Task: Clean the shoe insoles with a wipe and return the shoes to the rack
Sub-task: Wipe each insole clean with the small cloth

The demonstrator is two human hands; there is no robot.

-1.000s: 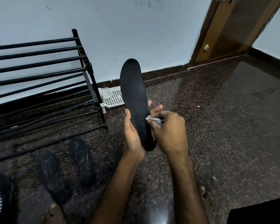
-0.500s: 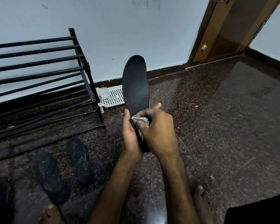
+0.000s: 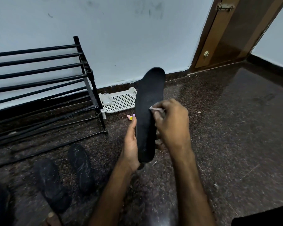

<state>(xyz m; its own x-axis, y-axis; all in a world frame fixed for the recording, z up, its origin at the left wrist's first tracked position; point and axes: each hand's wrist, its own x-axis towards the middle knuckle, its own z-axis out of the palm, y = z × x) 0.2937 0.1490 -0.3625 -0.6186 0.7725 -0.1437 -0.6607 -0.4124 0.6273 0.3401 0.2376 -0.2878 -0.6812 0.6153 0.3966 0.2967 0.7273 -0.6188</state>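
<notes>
Since half a second ago the right hand (image 3: 171,123) has slid with its wipe farther up the long black foam insole (image 3: 148,115), from the lower part toward the middle, and the insole's rounded toe end now leans a little to the right; the insole stands nearly upright in the air above the floor, between the two hands; the left hand (image 3: 131,144) grips its lower half from the left, thumb lying along the near edge, fingers wrapped behind so that only their tips show on the far side; the right hand's fingers are curled, pinching a small crumpled white wipe (image 3: 155,109) against the insole's right edge, most of the wipe hidden under the fingers; just beyond the left thumb tip lie two small pastel objects (image 3: 131,117), too small to tell apart; beyond them, past the left hand, a white perforated plastic tray (image 3: 121,101) sits on the dark speckled stone floor (image 3: 219,128) against the pale wall (image 3: 121,38); to the left of the left hand stands a black metal shoe rack (image 3: 39,79) of slanted bars, beside the tray; below and left of the left wrist a pair of black shoes (image 3: 81,165) lies on the floor, blurred; far beyond the right hand is a brown wooden door (image 3: 227,35).
</notes>
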